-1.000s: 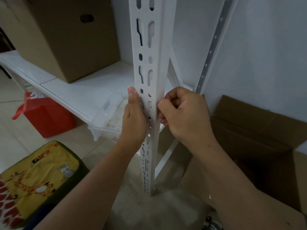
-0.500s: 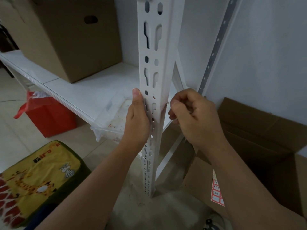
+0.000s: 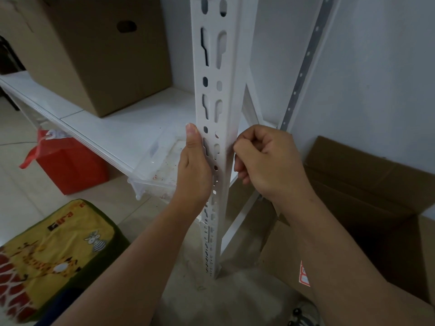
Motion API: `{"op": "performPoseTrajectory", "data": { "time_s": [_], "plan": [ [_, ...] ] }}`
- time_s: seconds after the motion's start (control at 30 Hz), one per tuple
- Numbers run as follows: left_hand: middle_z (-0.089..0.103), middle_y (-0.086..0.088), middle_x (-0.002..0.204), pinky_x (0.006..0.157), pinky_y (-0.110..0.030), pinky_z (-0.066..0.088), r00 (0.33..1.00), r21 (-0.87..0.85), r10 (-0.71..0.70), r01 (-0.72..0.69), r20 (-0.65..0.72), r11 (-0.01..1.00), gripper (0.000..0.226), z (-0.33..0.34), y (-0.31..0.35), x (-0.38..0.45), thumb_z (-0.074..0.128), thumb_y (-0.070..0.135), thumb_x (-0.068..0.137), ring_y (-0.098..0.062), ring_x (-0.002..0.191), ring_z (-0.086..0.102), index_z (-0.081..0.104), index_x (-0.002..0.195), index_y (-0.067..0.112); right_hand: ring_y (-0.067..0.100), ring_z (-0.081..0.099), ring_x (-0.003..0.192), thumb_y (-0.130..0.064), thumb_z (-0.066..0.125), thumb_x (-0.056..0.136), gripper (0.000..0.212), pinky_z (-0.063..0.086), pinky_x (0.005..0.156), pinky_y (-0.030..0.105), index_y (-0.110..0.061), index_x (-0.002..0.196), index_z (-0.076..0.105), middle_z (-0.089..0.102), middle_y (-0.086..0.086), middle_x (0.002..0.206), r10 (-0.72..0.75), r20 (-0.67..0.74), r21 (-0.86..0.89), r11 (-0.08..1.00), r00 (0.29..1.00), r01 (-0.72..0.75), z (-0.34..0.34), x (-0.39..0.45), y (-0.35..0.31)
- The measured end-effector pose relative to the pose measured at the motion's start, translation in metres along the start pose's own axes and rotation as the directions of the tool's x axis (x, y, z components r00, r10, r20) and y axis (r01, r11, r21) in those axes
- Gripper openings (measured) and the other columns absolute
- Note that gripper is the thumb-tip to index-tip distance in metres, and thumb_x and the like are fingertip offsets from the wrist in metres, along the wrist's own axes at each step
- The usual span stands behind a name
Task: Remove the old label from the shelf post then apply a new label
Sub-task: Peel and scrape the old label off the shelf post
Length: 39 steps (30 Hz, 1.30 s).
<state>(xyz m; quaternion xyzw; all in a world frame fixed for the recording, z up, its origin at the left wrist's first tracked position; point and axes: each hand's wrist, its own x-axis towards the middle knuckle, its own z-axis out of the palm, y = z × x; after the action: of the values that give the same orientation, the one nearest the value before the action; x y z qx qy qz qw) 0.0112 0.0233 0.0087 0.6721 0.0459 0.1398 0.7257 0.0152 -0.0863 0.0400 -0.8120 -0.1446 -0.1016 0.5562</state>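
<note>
**Old label being picked at on the right face of the post**

The white slotted shelf post (image 3: 220, 109) is steadied by the left hand (image 3: 194, 168), which is laid flat against its left edge with the thumb straight up along the metal; the other fingers are hidden behind the post, so whether they are wrapped round it cannot be told. The right hand (image 3: 266, 161) is held against the right face of the post at the same height, its fingers curled tight and the fingertips (image 3: 237, 143) brought together at the corner edge. A pinch or a scrape with the nails is suggested, but what lies between the fingertips is too small to be made out. The old label itself cannot be seen plainly: only a faint reddish tint is visible on the post just beside the fingertips, and it is judged to sit there, on the face turned away from the camera.

The removal step is therefore judged to be in hand and not finished. A lifted corner is needed next, so that the label can be peeled away in one piece while the post is kept from shaking. A sheet of red-bordered labels (image 3: 304, 274) is seen on the open cardboard box (image 3: 367, 184) at lower right, within reach for the second step.
</note>
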Motion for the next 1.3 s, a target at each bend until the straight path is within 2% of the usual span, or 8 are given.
{"op": "performPoseTrajectory", "data": {
  "time_s": [0.2, 0.33, 0.57, 0.67, 0.73, 0.9, 1.07, 1.3],
  "plan": [
    [0.063, 0.035, 0.060, 0.050, 0.003, 0.041, 0.997, 0.015, -0.009, 0.008, 0.078, 1.000, 0.042, -0.005, 0.004, -0.005, 0.014, 0.047, 0.101, 0.022, 0.062, 0.058, 0.053, 0.086, 0.040, 0.007, 0.057, 0.054, -0.019, 0.052, 0.094, 0.023, 0.048, 0.059, 0.025, -0.014, 0.074, 0.060, 0.062, 0.001, 0.065, 0.244, -0.085, -0.148, 0.956, 0.966, -0.255, -0.022, 0.001, 0.049],
    [0.064, 0.033, 0.062, 0.050, 0.002, 0.042, 0.993, 0.026, 0.014, -0.017, 0.114, 1.000, 0.046, -0.010, 0.002, 0.000, 0.012, 0.046, 0.101, 0.019, 0.065, 0.061, 0.055, 0.086, 0.038, 0.008, 0.061, 0.055, -0.013, 0.054, 0.095, 0.020, 0.050, 0.052, 0.014, -0.016, 0.078, 0.063, 0.065, 0.000, 0.066, 0.193, -0.049, -0.049, 0.979, 0.980, -0.196, -0.024, -0.011, 0.055],
    [0.066, 0.023, 0.074, 0.053, 0.004, 0.040, 0.998, 0.043, 0.034, -0.036, 0.044, 0.998, 0.040, -0.006, 0.002, -0.006, 0.013, 0.046, 0.102, 0.023, 0.068, 0.058, 0.052, 0.095, 0.036, 0.020, 0.062, 0.056, -0.008, 0.056, 0.093, 0.014, 0.049, 0.051, 0.022, -0.010, 0.082, 0.065, 0.066, 0.003, 0.064, 0.175, 0.021, 0.355, 0.919, 0.984, -0.170, -0.014, -0.017, 0.037],
    [0.049, 0.008, 0.091, 0.064, -0.006, 0.045, 0.959, 0.136, 0.244, -0.225, -0.146, 0.965, 0.018, -0.005, -0.005, -0.008, 0.027, 0.032, 0.106, 0.011, 0.080, 0.057, 0.040, 0.114, 0.022, 0.020, 0.061, 0.056, -0.009, 0.057, 0.092, 0.012, 0.049, 0.050, 0.023, -0.009, 0.083, 0.064, 0.065, 0.004, 0.064, 0.132, 0.075, 0.404, 0.902, 0.988, -0.151, -0.014, -0.019, 0.034],
    [0.044, -0.002, 0.096, 0.072, -0.023, 0.049, 0.847, 0.246, 0.455, -0.396, -0.274, 0.885, 0.018, -0.006, -0.011, -0.009, 0.041, 0.027, 0.101, -0.012, 0.090, 0.054, 0.038, 0.117, 0.019, 0.019, 0.061, 0.055, -0.009, 0.058, 0.092, 0.011, 0.049, 0.050, 0.024, -0.009, 0.083, 0.063, 0.065, 0.004, 0.063, 0.102, 0.091, 0.412, 0.902, 0.991, -0.130, -0.013, -0.020, 0.034],
    [0.054, -0.006, 0.083, 0.063, -0.024, 0.045, 0.712, 0.394, 0.702, -0.641, -0.014, 0.659, 0.012, 0.000, -0.020, -0.029, 0.047, 0.020, 0.095, -0.019, 0.070, 0.052, 0.052, 0.099, 0.010, 0.021, 0.060, 0.056, -0.030, 0.061, 0.079, 0.023, 0.051, 0.051, 0.028, -0.007, 0.085, 0.064, 0.064, 0.005, 0.063, 0.040, 0.111, 0.414, 0.906, 0.993, -0.083, -0.009, -0.025, 0.030],
    [0.063, 0.005, 0.086, 0.066, -0.022, 0.054, 0.752, 0.327, 0.657, -0.636, 0.058, 0.699, 0.014, 0.002, -0.016, -0.036, 0.052, 0.021, 0.096, -0.010, 0.075, 0.064, 0.056, 0.108, 0.015, 0.023, 0.061, 0.058, -0.031, 0.060, 0.077, 0.036, 0.052, 0.053, 0.030, 0.003, 0.091, 0.062, 0.063, 0.017, 0.070, 0.007, 0.119, 0.415, 0.908, 0.993, -0.056, -0.008, -0.026, 0.027],
    [0.069, 0.005, 0.073, 0.062, -0.018, 0.052, 0.862, 0.020, 0.496, -0.501, 0.101, 0.865, 0.009, -0.009, -0.004, -0.033, 0.056, 0.008, 0.094, -0.007, 0.065, 0.066, 0.063, 0.094, 0.004, 0.018, 0.056, 0.052, -0.026, 0.064, 0.079, 0.027, 0.048, 0.050, 0.026, 0.000, 0.083, 0.061, 0.062, 0.005, 0.060, -0.037, 0.135, 0.460, 0.887, 0.990, -0.030, -0.007, -0.024, 0.029]
  ]
}}
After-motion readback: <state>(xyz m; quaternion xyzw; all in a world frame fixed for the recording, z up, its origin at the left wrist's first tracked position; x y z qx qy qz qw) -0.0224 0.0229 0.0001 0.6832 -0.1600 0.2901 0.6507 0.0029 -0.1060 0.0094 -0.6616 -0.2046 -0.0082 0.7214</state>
